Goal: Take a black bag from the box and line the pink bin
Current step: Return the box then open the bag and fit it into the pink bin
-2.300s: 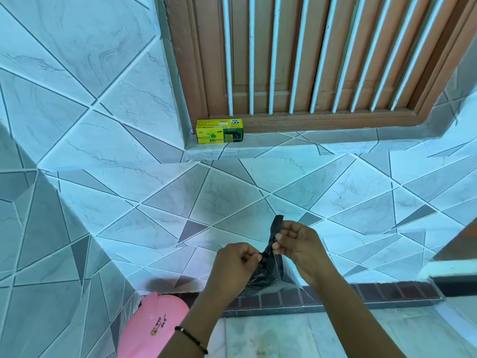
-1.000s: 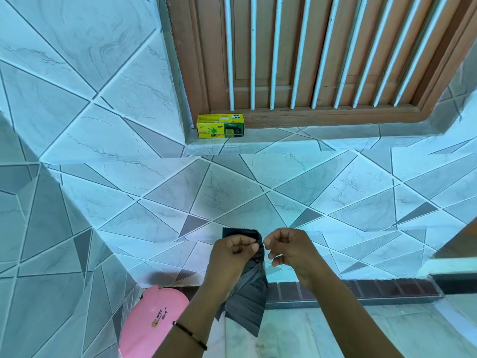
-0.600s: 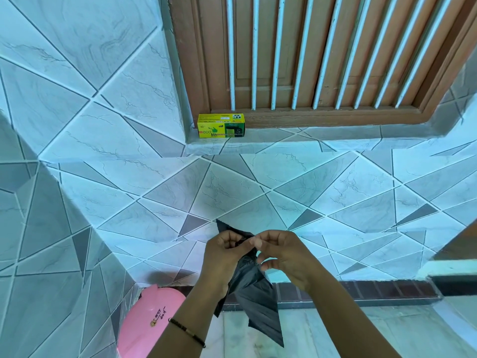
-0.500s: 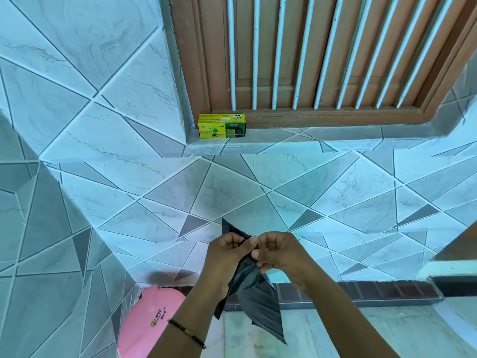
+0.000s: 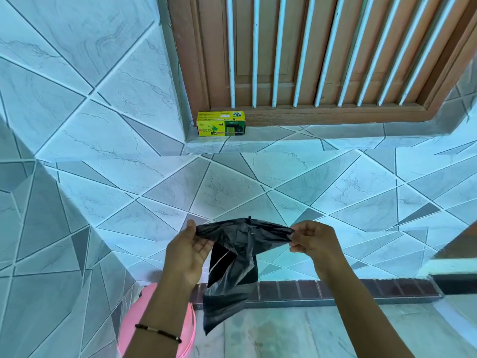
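A thin black bag (image 5: 233, 257) hangs in front of me, its top edge stretched sideways between both hands. My left hand (image 5: 187, 250) pinches the left end and my right hand (image 5: 313, 240) pinches the right end. The rest of the bag droops crumpled toward the floor. The pink bin (image 5: 134, 321) stands low at the left, in the corner by the tiled wall, partly hidden behind my left forearm. The yellow and green bag box (image 5: 220, 123) rests on the window sill above.
A tiled wall (image 5: 77, 140) fills the left and centre. Above the sill is a wooden window frame (image 5: 322, 60) with white bars. A dark brick strip (image 5: 348, 289) runs along the floor edge. A ledge (image 5: 454, 259) juts in at the right.
My hands were together at the bag's top edge; they have now moved apart, pulling that edge out wide. The bag has unfolded further and hangs lower.
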